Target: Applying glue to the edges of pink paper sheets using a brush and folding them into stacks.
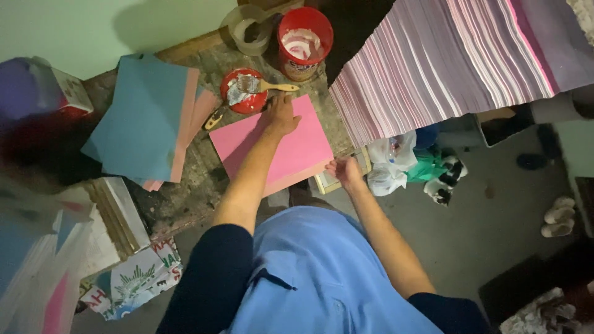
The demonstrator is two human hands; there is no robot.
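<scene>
A pink sheet of card lies flat on a worn wooden table. My left hand rests flat on the sheet's far edge, fingers spread, close to a red lid smeared with white paste. A paintbrush with a wooden handle lies across that lid. My right hand pinches the sheet's near right corner, above a small framed board that shows under the sheet.
A red can of white paste and a tape roll stand at the table's back. Blue and pink sheets are stacked to the left. A tall fanned stack of pink and purple sheets sits right. Plastic bags lie below it.
</scene>
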